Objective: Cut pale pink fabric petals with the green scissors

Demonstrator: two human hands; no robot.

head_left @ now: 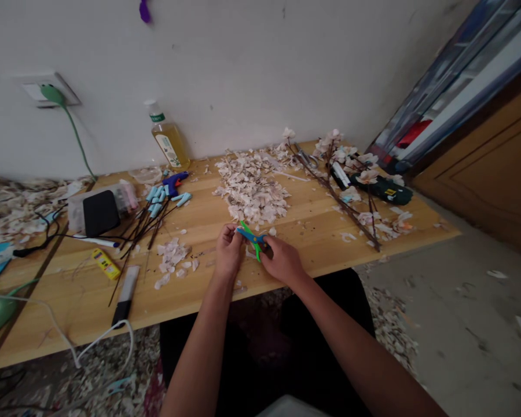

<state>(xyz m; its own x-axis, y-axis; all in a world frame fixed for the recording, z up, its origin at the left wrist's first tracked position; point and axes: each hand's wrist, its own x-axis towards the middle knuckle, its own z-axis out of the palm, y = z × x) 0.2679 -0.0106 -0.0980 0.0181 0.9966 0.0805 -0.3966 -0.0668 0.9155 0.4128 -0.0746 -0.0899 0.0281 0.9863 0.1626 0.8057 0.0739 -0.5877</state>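
Note:
In the head view my right hand [282,259] grips a pair of scissors [256,238] with blue and green parts. The blades point left, towards my left hand [228,245]. The left fingers are pinched around a small pale petal-like flake [238,230] at the blade tips; most of it is hidden. Just beyond both hands lies a heap of similar pale flakes [256,194]. A smaller pile of flakes [172,255] rests on the wooden table [191,298] to the left.
Branches with pale blossoms [351,208] lie at the right. At left are a blue glue gun [174,183], light-blue pieces [156,197], dark thin sticks [141,229], a black phone-like slab [101,212], a yellow box [106,263] and a cutter-like tool [125,295]. A bottle [169,139] stands by the wall.

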